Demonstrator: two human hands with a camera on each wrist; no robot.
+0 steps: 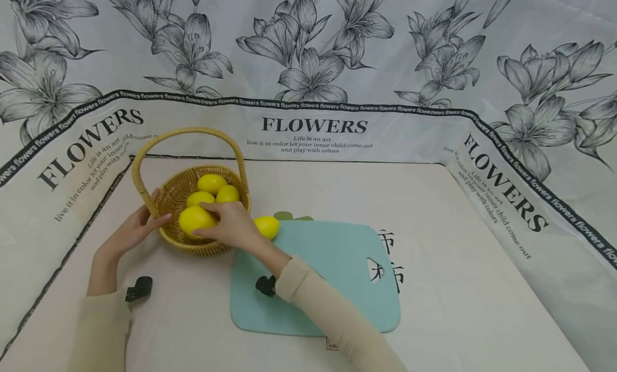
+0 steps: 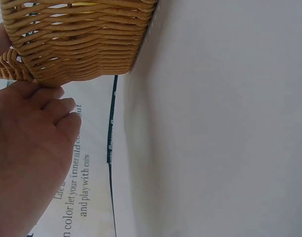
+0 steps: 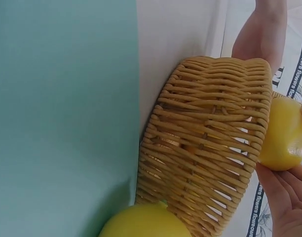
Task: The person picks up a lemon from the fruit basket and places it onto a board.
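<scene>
A yellow lemon [image 1: 196, 222] is pinched between the thumb and fingers of my right hand [image 1: 236, 225], at the near side of the wicker basket [image 1: 204, 249]. The right wrist view shows this held lemon [image 3: 284, 136] at the basket's rim. Three more lemons [image 1: 212, 184] lie inside the basket. My left hand [image 1: 132, 227] grips the basket's left rim by the foot of the arched handle [image 1: 190, 131]; in the left wrist view its fingertips [image 2: 67, 106] curl beneath the wicker. Another lemon [image 1: 266, 227] sits outside, to the basket's right.
A light blue cutting board [image 1: 313, 286] lies right of the basket, under my right forearm. Green rounded shapes [image 1: 284, 215] show past its far edge. Printed black characters [image 1: 397, 275] on the white tablecloth [image 1: 458, 308] appear beside the board. Flower-printed cloth [image 1: 313, 77] rises behind.
</scene>
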